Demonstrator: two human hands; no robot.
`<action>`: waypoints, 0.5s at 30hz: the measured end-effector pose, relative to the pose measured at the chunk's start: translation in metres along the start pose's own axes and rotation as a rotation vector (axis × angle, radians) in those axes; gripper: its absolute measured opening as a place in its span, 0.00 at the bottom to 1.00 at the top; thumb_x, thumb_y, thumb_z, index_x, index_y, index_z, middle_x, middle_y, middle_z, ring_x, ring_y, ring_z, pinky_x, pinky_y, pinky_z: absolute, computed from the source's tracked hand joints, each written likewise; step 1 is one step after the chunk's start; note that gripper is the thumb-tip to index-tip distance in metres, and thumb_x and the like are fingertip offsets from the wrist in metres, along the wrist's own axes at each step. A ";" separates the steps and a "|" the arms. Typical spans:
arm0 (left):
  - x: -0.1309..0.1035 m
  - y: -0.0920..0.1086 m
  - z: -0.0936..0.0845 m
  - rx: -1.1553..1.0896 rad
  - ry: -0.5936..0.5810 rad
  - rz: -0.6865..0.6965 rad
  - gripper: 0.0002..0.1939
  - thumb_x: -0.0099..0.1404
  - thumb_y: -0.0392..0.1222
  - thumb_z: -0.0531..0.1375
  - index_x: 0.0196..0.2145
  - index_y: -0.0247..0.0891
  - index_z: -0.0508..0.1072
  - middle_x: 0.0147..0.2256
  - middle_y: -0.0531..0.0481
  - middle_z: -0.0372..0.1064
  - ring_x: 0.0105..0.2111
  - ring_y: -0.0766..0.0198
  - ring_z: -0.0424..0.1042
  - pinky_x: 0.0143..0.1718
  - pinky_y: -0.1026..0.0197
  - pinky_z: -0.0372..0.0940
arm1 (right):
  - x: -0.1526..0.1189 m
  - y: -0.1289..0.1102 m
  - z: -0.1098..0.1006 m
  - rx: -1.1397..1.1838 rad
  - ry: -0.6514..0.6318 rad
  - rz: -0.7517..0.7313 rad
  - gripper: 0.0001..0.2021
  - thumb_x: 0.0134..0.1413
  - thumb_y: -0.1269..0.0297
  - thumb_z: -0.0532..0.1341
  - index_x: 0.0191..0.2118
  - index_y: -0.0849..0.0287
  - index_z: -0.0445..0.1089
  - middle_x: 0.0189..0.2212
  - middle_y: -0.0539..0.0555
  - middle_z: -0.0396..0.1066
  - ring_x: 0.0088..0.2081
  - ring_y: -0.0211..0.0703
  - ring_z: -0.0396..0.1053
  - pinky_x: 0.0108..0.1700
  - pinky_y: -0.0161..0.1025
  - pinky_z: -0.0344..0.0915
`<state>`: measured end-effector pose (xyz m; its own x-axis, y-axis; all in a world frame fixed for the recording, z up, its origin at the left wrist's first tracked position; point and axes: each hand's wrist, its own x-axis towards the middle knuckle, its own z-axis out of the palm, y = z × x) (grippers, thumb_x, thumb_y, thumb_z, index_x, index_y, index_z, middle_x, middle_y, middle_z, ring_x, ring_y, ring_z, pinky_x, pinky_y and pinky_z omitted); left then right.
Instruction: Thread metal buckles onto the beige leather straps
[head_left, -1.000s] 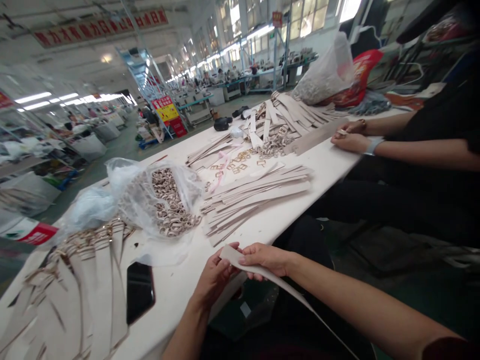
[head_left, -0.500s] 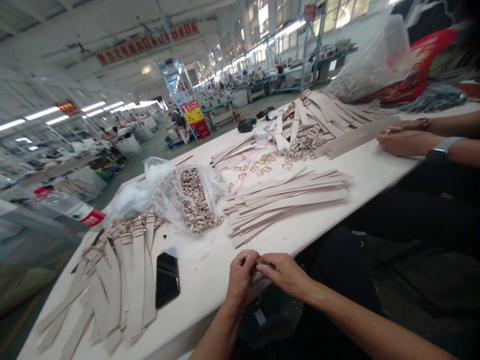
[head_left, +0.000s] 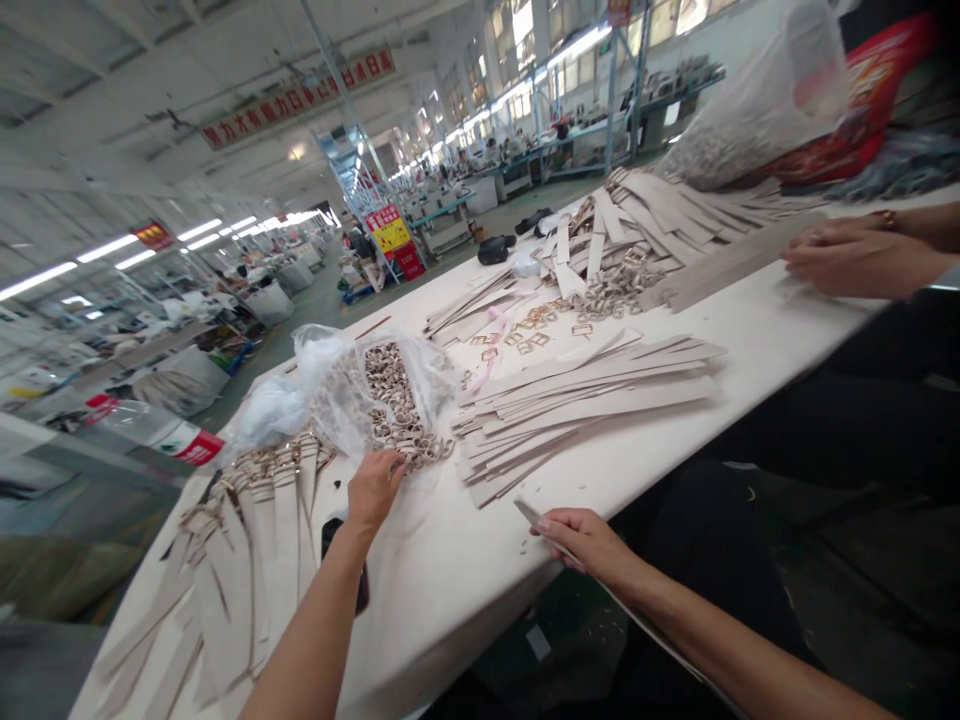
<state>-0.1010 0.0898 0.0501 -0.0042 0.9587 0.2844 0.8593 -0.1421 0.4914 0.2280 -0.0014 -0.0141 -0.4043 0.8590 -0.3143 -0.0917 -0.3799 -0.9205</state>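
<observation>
Since the preceding views, the hands have been parted. The left hand (head_left: 379,488) is now extended to the small loops (head_left: 391,390) at the mouth of the plastic bag (head_left: 330,390); whether a loop is gripped cannot be told, the fingertips being partly hidden. The strip (head_left: 528,512) is left to the right hand (head_left: 589,540) alone, pinched between thumb and fingers near one end. By judgement, the handling of the strip is paused while a loop is sought. The strip is located over the near edge of the table (head_left: 450,570), its tail trailed down along the right forearm. It is seen as pale grey, thin and narrow; no damage can be made out.
</observation>
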 end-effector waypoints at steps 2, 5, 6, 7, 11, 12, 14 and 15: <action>0.003 0.003 -0.004 -0.066 0.024 -0.041 0.07 0.57 0.46 0.60 0.32 0.41 0.72 0.43 0.45 0.69 0.49 0.51 0.63 0.50 0.52 0.58 | -0.003 -0.001 -0.001 -0.003 -0.009 0.006 0.24 0.45 0.43 0.59 0.33 0.63 0.70 0.16 0.46 0.59 0.15 0.29 0.49 0.19 0.31 0.42; 0.004 0.016 -0.009 -0.192 0.026 -0.122 0.15 0.59 0.52 0.58 0.35 0.37 0.70 0.40 0.43 0.70 0.45 0.53 0.67 0.42 0.55 0.65 | -0.006 -0.010 -0.003 -0.069 -0.024 -0.054 0.22 0.50 0.45 0.56 0.34 0.63 0.70 0.17 0.46 0.58 0.16 0.30 0.49 0.20 0.31 0.44; 0.002 0.024 -0.009 -0.254 -0.004 -0.147 0.18 0.60 0.54 0.56 0.37 0.36 0.69 0.38 0.43 0.71 0.42 0.54 0.70 0.39 0.56 0.66 | -0.008 -0.018 -0.003 -0.131 -0.022 -0.111 0.21 0.51 0.46 0.56 0.31 0.63 0.69 0.17 0.46 0.57 0.17 0.31 0.50 0.21 0.31 0.45; 0.000 0.034 -0.008 -0.354 -0.047 -0.182 0.19 0.60 0.55 0.55 0.38 0.35 0.69 0.37 0.44 0.72 0.40 0.56 0.71 0.36 0.58 0.67 | -0.010 -0.027 -0.003 -0.209 -0.014 -0.183 0.19 0.53 0.48 0.55 0.28 0.62 0.69 0.17 0.46 0.57 0.19 0.32 0.51 0.22 0.32 0.47; -0.023 0.085 0.003 -1.009 -0.269 -0.427 0.21 0.57 0.50 0.63 0.44 0.38 0.67 0.35 0.48 0.72 0.34 0.65 0.73 0.27 0.69 0.66 | -0.019 -0.071 0.004 -0.528 0.035 -0.445 0.18 0.58 0.57 0.53 0.22 0.61 0.65 0.18 0.47 0.59 0.24 0.34 0.57 0.28 0.32 0.51; -0.030 0.099 0.007 -1.127 -0.308 -0.473 0.22 0.55 0.48 0.65 0.46 0.39 0.67 0.35 0.49 0.71 0.31 0.67 0.72 0.25 0.71 0.64 | -0.022 -0.081 0.007 -0.594 0.050 -0.491 0.17 0.59 0.59 0.53 0.23 0.61 0.66 0.19 0.48 0.61 0.25 0.35 0.59 0.29 0.32 0.52; -0.043 0.121 0.012 -1.206 -0.358 -0.489 0.22 0.54 0.45 0.66 0.46 0.39 0.68 0.33 0.50 0.72 0.27 0.70 0.71 0.22 0.72 0.62 | -0.024 -0.093 0.013 -0.721 0.081 -0.571 0.14 0.60 0.61 0.52 0.27 0.61 0.69 0.24 0.50 0.66 0.28 0.36 0.62 0.32 0.32 0.54; -0.048 0.130 0.014 -1.210 -0.372 -0.477 0.22 0.54 0.44 0.66 0.46 0.38 0.69 0.32 0.50 0.72 0.26 0.71 0.70 0.21 0.72 0.62 | -0.025 -0.096 0.016 -0.777 0.097 -0.604 0.14 0.60 0.62 0.52 0.30 0.61 0.70 0.26 0.51 0.69 0.30 0.37 0.64 0.33 0.32 0.56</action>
<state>0.0179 0.0283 0.0888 0.1306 0.9570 -0.2590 -0.1736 0.2793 0.9444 0.2326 0.0079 0.0858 -0.4063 0.8720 0.2731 0.3789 0.4328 -0.8180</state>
